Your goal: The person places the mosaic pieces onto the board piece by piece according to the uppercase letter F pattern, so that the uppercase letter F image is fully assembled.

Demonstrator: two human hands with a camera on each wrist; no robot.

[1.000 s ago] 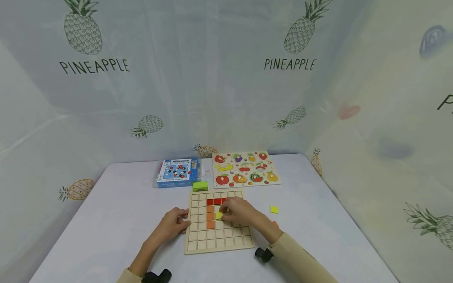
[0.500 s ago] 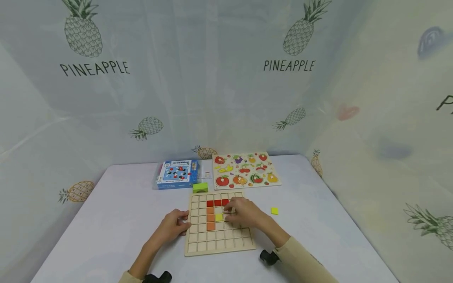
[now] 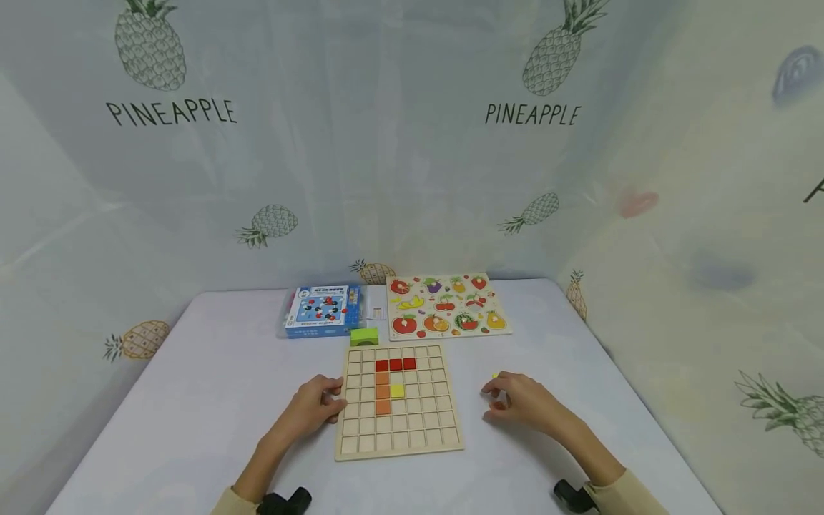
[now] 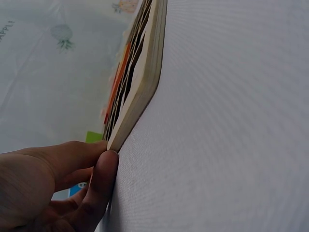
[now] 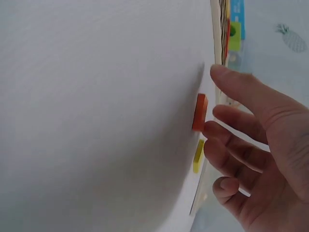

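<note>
A pale wooden grid board (image 3: pixel 418 429) lies on the table. Three red tiles (image 3: pixel 395 365) form a row on it, with orange tiles (image 3: pixel 383 392) in a column below and one yellow tile (image 3: pixel 397 391) beside that column. My left hand (image 3: pixel 312 404) holds the board's left edge between thumb and fingers, seen close up in the left wrist view. To the right of the board, my right hand (image 3: pixel 524 404) hovers low with its fingers apart. In the right wrist view, a loose orange tile (image 5: pixel 200 112) lies by its fingertips, and a loose yellow tile (image 5: pixel 198 156) is just beyond.
A blue box (image 3: pixel 322 312) stands at the back left of the table. Next to it is a fruit puzzle board (image 3: pixel 448 307). Between the box and the grid board sits a green block (image 3: pixel 364 337). A pineapple-print cloth (image 3: pixel 412 157) hangs behind.
My right hand has left the yellow tile on the board and moved right to the loose tiles. The left hand stays at the board's edge.
</note>
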